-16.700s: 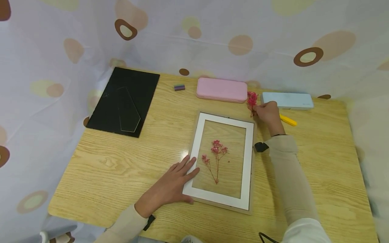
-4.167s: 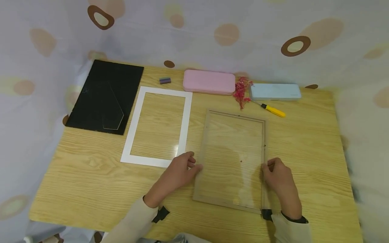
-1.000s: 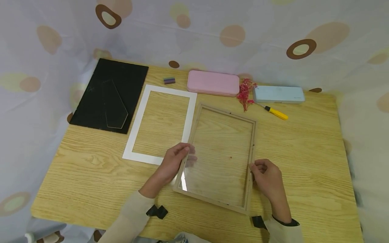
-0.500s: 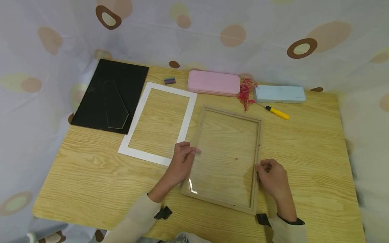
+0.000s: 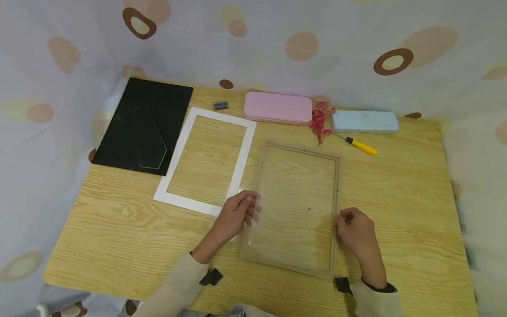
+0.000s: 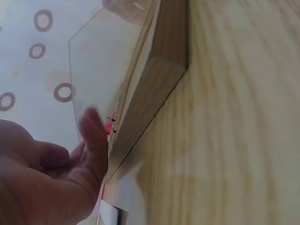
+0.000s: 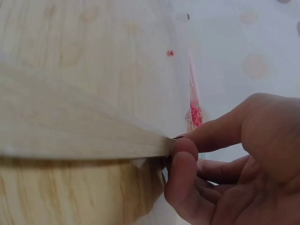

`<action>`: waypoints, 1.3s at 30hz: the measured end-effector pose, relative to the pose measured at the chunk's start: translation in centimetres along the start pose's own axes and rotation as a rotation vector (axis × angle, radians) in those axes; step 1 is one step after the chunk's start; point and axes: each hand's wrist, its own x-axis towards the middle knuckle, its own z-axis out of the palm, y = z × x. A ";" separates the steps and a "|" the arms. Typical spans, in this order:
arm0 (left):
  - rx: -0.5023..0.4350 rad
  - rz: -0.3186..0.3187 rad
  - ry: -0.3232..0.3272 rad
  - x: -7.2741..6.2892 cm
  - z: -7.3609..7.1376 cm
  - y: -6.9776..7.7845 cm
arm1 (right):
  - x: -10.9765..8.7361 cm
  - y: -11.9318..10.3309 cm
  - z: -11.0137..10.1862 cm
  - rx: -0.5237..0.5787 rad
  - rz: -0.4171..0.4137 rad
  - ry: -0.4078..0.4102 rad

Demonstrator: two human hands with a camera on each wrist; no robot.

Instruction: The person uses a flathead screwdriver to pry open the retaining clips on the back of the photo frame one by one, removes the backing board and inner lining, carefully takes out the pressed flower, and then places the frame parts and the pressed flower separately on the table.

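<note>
A light wooden picture frame (image 5: pixel 289 267) lies near the front of the table, with a clear pane (image 6: pixel 96 56) tilted up out of it in the left wrist view. My left hand (image 5: pixel 233 216) holds the pane's left edge, thumb above and fingers showing through from beneath. At the opposite side, my right hand (image 5: pixel 358 230) pinches the frame's right edge between thumb and fingers. A white mat (image 5: pixel 239 167) rests flat to the left, one corner near the black backing board (image 5: pixel 158 127). A tiny reddish speck (image 5: pixel 309 209) shows within the frame's area.
Along the back are a pink case (image 5: pixel 278 107), a bunch of dried red flowers (image 5: pixel 319 122), a pale blue case (image 5: pixel 365 121) and a small striped block (image 5: pixel 220 105). A yellow-handled screwdriver (image 5: pixel 362 146) lies before the blue case. Patterned cloth hangs behind the table.
The frame, tilted up a second ago, has come down and slightly right. My left hand has passed from the frame's edge to the pane. The white mat has shifted slightly left.
</note>
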 end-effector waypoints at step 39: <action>-0.264 0.000 -0.303 -1.4 -1.2 -0.9 | -0.1 0.7 -0.7 0.641 -0.142 -0.137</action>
